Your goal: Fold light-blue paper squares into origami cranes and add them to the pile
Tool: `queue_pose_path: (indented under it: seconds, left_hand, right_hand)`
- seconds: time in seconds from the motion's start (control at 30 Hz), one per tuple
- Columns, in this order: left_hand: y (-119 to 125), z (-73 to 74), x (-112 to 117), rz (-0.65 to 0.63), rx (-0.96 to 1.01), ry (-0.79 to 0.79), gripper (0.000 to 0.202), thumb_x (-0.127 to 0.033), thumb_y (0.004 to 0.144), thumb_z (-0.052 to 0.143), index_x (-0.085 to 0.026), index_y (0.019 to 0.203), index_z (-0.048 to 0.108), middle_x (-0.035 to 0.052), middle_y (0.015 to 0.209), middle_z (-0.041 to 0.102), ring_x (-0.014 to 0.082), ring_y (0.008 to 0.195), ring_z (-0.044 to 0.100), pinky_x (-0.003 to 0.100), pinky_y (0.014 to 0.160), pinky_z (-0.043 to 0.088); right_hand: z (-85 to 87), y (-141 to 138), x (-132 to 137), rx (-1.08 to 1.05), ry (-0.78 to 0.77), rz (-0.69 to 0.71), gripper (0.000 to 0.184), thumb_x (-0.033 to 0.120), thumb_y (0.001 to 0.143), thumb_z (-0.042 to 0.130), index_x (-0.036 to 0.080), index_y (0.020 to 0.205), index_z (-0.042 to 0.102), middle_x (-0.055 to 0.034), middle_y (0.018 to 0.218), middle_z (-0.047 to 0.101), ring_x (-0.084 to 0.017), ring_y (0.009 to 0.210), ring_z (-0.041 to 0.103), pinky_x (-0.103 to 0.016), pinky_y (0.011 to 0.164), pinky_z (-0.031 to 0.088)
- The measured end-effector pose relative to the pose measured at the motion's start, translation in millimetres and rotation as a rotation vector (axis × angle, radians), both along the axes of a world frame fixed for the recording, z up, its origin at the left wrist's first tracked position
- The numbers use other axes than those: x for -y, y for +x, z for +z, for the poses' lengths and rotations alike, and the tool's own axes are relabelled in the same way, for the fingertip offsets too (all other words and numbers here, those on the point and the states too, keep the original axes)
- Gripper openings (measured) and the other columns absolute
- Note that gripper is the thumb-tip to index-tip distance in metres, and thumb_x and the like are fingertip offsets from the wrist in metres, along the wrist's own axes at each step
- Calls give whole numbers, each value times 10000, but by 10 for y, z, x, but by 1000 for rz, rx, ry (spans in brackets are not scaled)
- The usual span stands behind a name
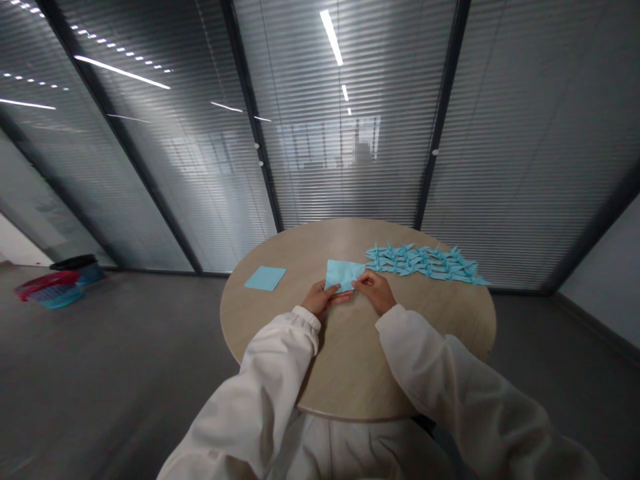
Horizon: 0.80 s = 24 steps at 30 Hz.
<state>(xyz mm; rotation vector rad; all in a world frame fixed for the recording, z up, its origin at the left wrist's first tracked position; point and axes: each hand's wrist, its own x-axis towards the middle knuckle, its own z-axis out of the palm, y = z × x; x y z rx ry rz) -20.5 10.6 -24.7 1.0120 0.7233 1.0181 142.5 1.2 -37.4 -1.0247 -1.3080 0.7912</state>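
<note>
A light blue sheet of paper [344, 272] is held up above the middle of the round table, with faint creases on it. My left hand [323, 297] grips its lower left edge, thumb in front and fingers underneath. At the lower right corner, my right hand [375, 289] pinches the paper between thumb and fingertips. To the left lies flat blue paper [265, 278], a square sheet or stack; I cannot tell which. Several folded blue paper cranes [425, 261] stand in close rows on the right side of the table, beyond my right hand.
The round wooden table [360, 373] reaches to my lap. Behind it stands a glass wall with blinds [350, 193] and dark frames. On the floor at the far left are a red and blue basket [55, 290] and a dark-rimmed bucket [90, 270].
</note>
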Motion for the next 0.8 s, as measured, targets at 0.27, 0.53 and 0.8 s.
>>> queue_pose_path:
  seconds: [0.27, 0.53, 0.8]
  left_hand:
    - [26, 60, 83, 30, -105, 147, 453, -302, 546, 822, -84, 908, 658, 118, 901, 708, 219, 799, 673, 365, 837, 518]
    - [-23, 0, -14, 102, -154, 195, 454, -280, 485, 841, -96, 854, 652, 64, 788, 706, 184, 703, 658, 337, 756, 540]
    - [-65, 30, -44, 272, -124, 217, 469, -286, 449, 851, -133, 794, 574, -32, 568, 614, 132, 558, 612, 294, 649, 545]
  right_hand:
    - [-86, 16, -69, -14, 33, -28, 312, 382, 613, 690, 207, 783, 495, 45, 610, 556, -128, 562, 544, -246, 551, 438]
    - [1, -31, -2, -219, -41, 117, 807, 340, 577, 725, 222, 1250, 296, -24, 816, 692, -193, 729, 665, -312, 660, 511]
    - [-49, -5, -36, -90, -108, 37, 572, 316, 526, 758, 203, 1022, 498, -6, 747, 666, -164, 590, 620, -283, 548, 507]
